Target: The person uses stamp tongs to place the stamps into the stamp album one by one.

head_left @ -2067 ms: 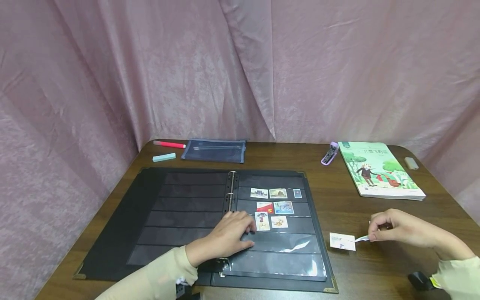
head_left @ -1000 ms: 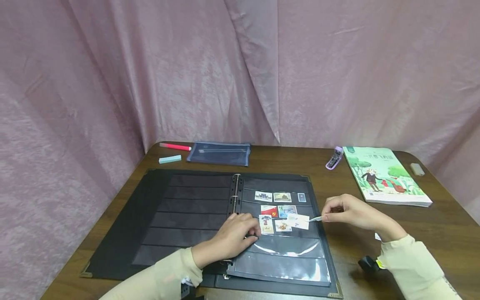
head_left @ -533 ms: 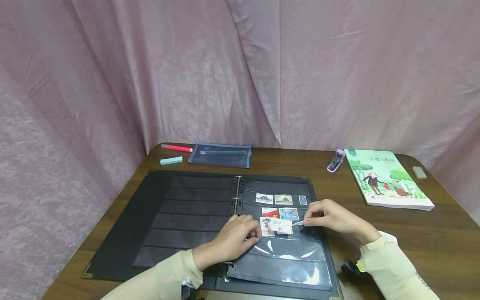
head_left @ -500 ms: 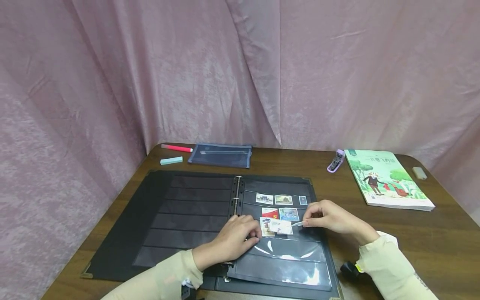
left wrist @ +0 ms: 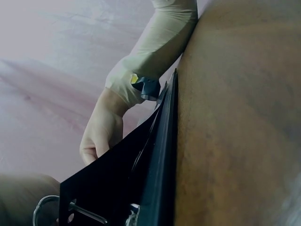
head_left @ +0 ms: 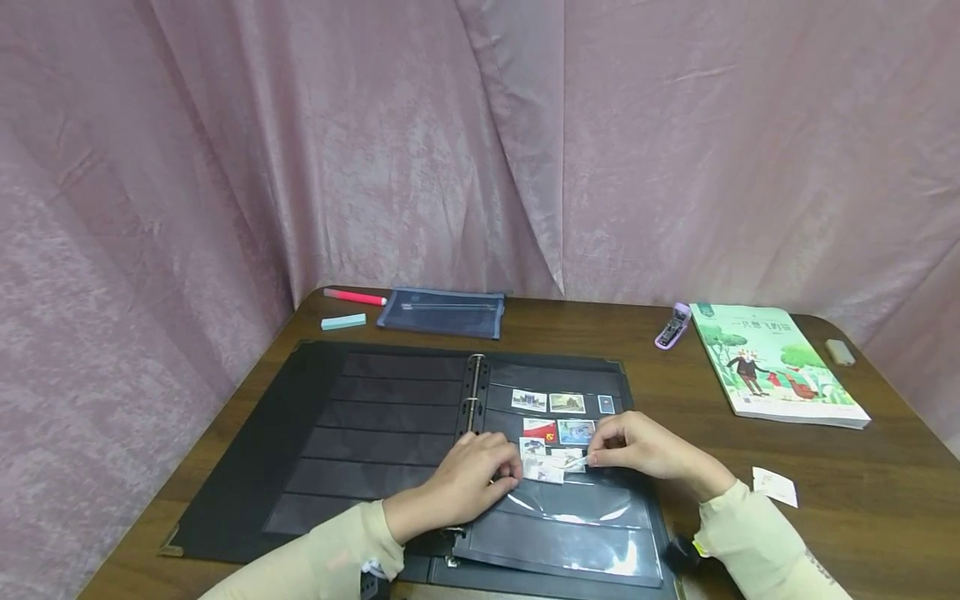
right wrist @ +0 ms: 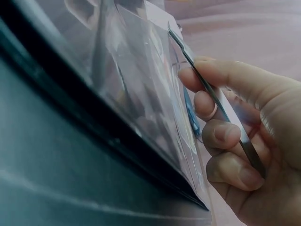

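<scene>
A black stamp album [head_left: 300,417] lies spread out on the table, several stamps sitting in its right page. My right hand [head_left: 630,446] holds metal tweezers [right wrist: 221,106] between thumb and fingers. At their tips is a white-backed stamp [head_left: 543,473], low over the third stamp row and overlapping a tall stamp [head_left: 533,447] and a small pale one [head_left: 577,463]. My left hand [head_left: 472,471] rests on the page beside the rings, fingers loosely bent, tips right at the held stamp's left edge. The right wrist view shows a white stamp corner [right wrist: 159,13] beyond the tweezer tips.
Another stamp [head_left: 775,487] lies on the table right of the album, near my right sleeve. Behind the album are a red marker [head_left: 354,297], a light blue stick [head_left: 343,322] and a blue zip pouch [head_left: 442,313]. A purple clipper-like item [head_left: 672,326], green book [head_left: 776,367] and eraser [head_left: 840,352] stand back right.
My right hand has brought the stamp in the tweezers leftward from the table onto the album page, then slightly down toward the left fingertips. The left hand stays in place.
</scene>
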The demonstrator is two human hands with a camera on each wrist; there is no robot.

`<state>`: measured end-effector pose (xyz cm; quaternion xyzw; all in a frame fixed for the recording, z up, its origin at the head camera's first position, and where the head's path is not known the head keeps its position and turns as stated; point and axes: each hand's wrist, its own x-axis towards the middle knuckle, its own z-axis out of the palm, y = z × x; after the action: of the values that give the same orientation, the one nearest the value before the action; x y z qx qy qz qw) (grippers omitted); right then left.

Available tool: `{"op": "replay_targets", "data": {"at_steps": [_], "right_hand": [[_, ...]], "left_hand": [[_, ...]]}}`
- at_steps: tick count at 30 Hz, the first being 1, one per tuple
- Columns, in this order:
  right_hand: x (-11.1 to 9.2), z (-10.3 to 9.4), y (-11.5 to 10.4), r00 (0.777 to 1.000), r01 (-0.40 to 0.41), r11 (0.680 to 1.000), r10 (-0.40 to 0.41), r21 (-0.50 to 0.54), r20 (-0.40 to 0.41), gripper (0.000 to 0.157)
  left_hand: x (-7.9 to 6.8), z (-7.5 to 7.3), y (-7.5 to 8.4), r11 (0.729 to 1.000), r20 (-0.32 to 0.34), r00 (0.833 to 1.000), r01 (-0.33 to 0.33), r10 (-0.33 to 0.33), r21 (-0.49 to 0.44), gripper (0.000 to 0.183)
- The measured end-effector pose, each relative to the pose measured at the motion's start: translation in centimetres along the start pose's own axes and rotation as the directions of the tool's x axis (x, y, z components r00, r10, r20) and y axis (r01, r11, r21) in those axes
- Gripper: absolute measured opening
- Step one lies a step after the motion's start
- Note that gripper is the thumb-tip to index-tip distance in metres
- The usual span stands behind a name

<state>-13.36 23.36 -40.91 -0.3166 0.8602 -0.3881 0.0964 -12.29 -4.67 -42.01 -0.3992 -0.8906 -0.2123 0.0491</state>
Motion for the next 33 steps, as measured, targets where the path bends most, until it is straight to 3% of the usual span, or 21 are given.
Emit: {"op": "replay_targets", "data": {"at_steps": [33], "right_hand": [[0.33,1.09,0.02,0.993,-0.018,0.999,0.014,0.039,0.119,0.006]], "left_hand": [[0.11,0.19,-0.12,0.999,0.004,1.000,0.005,-0.005,-0.037,0.007]]}}
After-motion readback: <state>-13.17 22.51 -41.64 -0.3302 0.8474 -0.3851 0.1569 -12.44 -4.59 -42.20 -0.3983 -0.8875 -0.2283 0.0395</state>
